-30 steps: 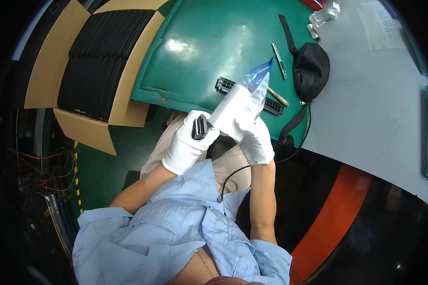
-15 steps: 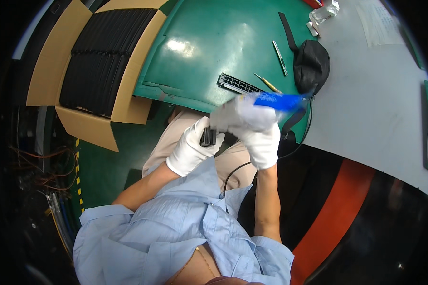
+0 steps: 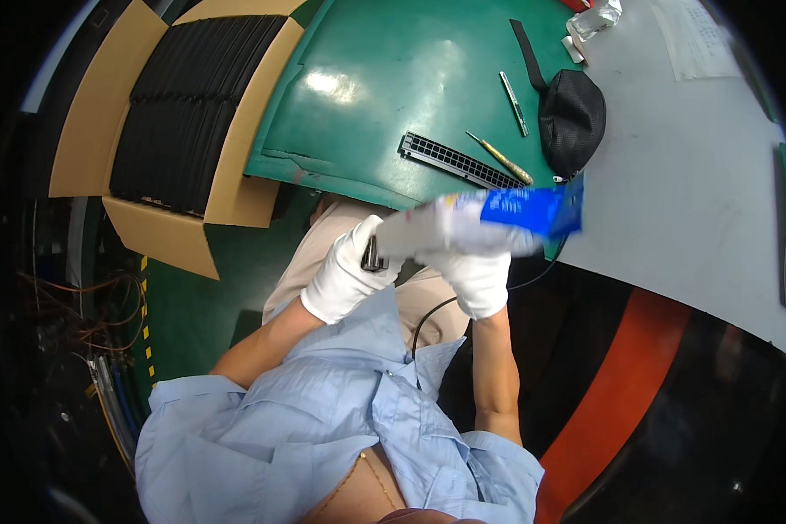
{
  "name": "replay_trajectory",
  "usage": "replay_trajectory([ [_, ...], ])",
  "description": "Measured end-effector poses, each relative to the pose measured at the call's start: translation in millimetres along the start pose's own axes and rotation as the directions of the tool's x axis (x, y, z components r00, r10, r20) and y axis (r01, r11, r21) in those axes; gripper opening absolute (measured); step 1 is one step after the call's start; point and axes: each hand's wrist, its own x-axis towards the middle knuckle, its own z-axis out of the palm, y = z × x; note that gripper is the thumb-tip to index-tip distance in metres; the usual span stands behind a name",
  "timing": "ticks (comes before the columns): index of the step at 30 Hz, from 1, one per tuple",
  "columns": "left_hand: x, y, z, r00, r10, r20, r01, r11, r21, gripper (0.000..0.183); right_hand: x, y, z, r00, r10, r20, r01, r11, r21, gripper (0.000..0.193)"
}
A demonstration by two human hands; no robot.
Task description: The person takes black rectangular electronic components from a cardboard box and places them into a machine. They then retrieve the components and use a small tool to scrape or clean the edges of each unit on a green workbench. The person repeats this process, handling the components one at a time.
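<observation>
White gloves cover both my hands above my lap. My left hand (image 3: 345, 275) is closed around a black part (image 3: 374, 255), of which only the dark end shows beside the thumb. My right hand (image 3: 479, 281) grips a white-and-blue plastic packet (image 3: 520, 214), smeared by motion. The packet lies slantwise, its white end at my left hand and its blue end toward the right. It covers most of my right fingers and part of the black part. Just beyond it, a long black grid-like strip (image 3: 458, 160) rests on the green mat (image 3: 367, 113).
Right of the strip lie a yellow-handled screwdriver (image 3: 502, 159), a slim knife-like tool (image 3: 514, 105) and a black pouch (image 3: 573, 122). A cardboard box (image 3: 249, 122) packed with black flat parts stands at left. A black cable (image 3: 435, 313) runs from my shirt. The grey tabletop (image 3: 664, 201) extends right.
The packet has turned and shifted right and down, showing more of the strip and the screwdriver. My right hand has moved slightly down, while my left hand stays nearly in place.
</observation>
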Motion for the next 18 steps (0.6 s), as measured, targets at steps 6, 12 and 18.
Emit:
replay_trajectory([
  [6,-2,-4,-2,1.000,-0.013,-0.016,0.014,0.999,0.039,0.026,7,-17,-5,0.992,0.096,0.087,-0.106,0.986,0.130,0.060],
  [12,2,7,-7,0.999,-0.022,0.033,0.022,1.000,0.006,0.027,11,-15,-9,0.994,-0.044,0.096,0.037,0.996,0.079,0.044],
  [18,-2,4,-4,0.998,-0.057,-0.004,0.057,0.997,0.054,0.029,9,-21,-14,0.948,0.288,0.133,-0.316,0.829,0.460,0.059],
])
